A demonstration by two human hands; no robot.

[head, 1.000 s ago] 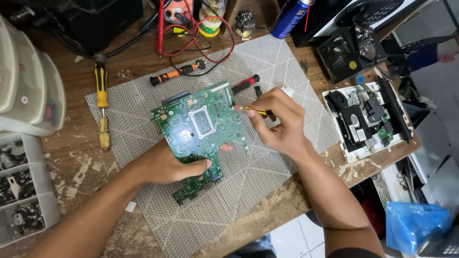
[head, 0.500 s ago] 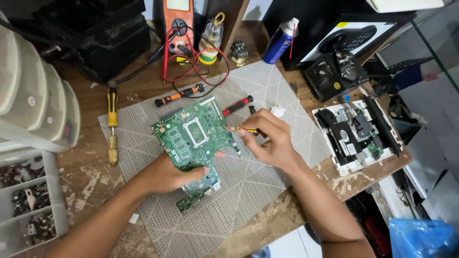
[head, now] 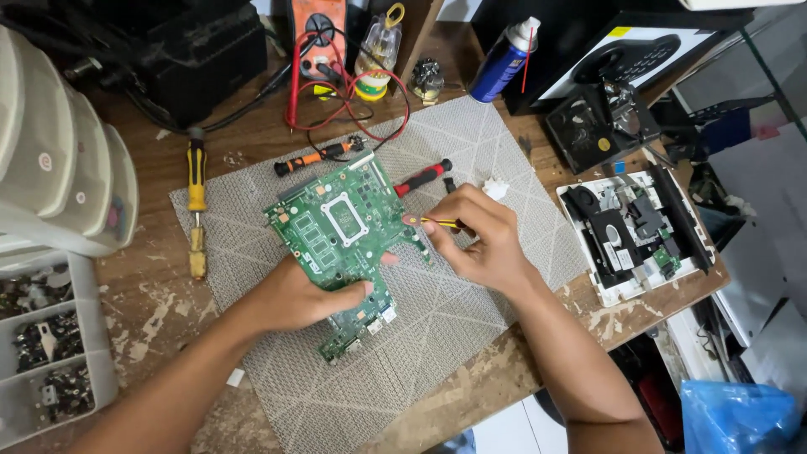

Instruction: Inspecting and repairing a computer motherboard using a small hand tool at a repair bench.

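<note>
Green circuit board (head: 340, 231) at mat (head: 471, 160) centre: left hand (head: 298, 294) clamps its 6 o'clock edge, right hand (head: 479, 235) pinches a yellow tool (head: 439, 223) at its 3 o'clock edge; firm bracing and light pressure seem advisable.

- Green circuit board (head: 336, 231): its near left part is covered by the left hand (head: 294, 294).
- Yellow tool (head: 439, 223), at the board's right edge: only a short length shows; the rest sits inside the grip of the right hand (head: 483, 240).
- White scrap (head: 496, 191), beyond that hand: partly hidden, kind unclear.
- Parts tray (head: 50, 353), far left of the board: cut by the frame edge; contents too small to identify.
- Blue bag (head: 740, 416), far right of the board: cut off at the corner.
</note>
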